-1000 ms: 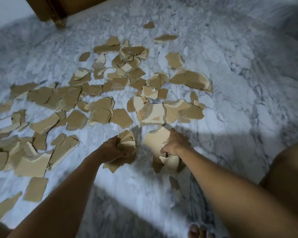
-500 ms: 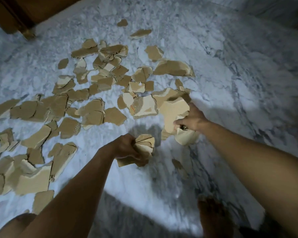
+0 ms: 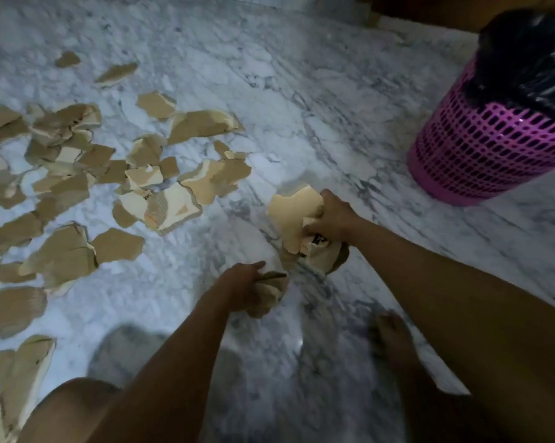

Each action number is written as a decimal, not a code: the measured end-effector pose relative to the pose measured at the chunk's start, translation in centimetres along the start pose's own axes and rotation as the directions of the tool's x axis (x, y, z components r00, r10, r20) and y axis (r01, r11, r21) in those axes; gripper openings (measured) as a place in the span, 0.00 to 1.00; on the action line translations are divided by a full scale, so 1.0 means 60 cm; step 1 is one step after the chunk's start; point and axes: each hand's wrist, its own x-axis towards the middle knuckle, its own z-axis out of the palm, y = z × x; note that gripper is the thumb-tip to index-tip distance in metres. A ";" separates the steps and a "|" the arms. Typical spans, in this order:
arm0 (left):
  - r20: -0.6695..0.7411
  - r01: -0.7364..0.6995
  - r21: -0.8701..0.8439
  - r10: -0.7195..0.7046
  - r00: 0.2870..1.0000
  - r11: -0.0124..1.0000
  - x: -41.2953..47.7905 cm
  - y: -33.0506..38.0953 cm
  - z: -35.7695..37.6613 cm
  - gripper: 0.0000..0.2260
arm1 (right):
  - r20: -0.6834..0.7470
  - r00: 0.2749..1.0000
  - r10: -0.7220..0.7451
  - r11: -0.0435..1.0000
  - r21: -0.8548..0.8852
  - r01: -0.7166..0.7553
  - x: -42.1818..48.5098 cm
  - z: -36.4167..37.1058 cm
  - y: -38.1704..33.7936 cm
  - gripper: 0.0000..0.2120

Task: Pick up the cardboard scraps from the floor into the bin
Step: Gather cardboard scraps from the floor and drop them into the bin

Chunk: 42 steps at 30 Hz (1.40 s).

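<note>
Torn tan cardboard scraps [image 3: 116, 247], ragged-edged, strewn across left of marble floor [image 3: 301, 91]. Left hand [image 3: 241, 289]: fingers curled round small wad [image 3: 271, 292]. Right hand [image 3: 332, 215] clutches larger pale pieces [image 3: 293, 215]. Pink mesh bin [image 3: 480, 148], black liner [image 3: 525, 59], far right.

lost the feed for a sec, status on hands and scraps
Left hand grips a wad of scraps, right hand a bigger bunch. Many loose scraps on the floor, left. Nothing between hands and pink bin.
</note>
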 end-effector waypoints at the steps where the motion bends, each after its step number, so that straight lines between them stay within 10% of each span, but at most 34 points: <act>1: -0.039 -0.023 0.030 0.024 0.999 0.999 -0.002 -0.002 0.003 0.32 | 0.002 1.000 0.015 1.000 0.017 -0.015 -0.004 0.002 0.011 0.39; 10: -0.151 0.042 0.301 0.004 0.989 0.953 0.037 -0.006 0.027 0.10 | 0.025 0.999 0.045 0.988 0.150 -0.048 -0.001 0.009 0.076 0.34; 16: -0.156 0.206 -0.188 -0.237 0.959 0.960 0.037 0.026 -0.008 0.18 | 0.032 0.999 0.009 0.937 0.349 -0.020 0.014 -0.009 0.097 0.32; 20: -0.283 -0.021 -0.821 -0.375 0.883 0.571 0.045 0.083 -0.087 0.24 | 0.023 0.996 -0.082 0.802 0.596 0.052 0.042 -0.059 0.091 0.19; 26: -0.319 -0.239 -0.928 -0.278 0.906 0.285 0.084 0.256 -0.265 0.10 | -0.191 0.982 -0.005 0.619 0.770 0.153 0.066 -0.174 0.068 0.25; 33: -0.532 -0.374 -0.817 -0.324 0.782 0.438 0.085 0.471 -0.438 0.15 | -0.343 0.938 -0.053 0.483 0.813 0.325 0.043 -0.416 0.038 0.35; 42: -0.641 -0.525 -0.695 -0.094 0.761 0.491 0.160 0.792 -0.516 0.15 | -0.663 0.749 -0.001 0.626 0.584 0.517 -0.038 -0.699 0.187 0.35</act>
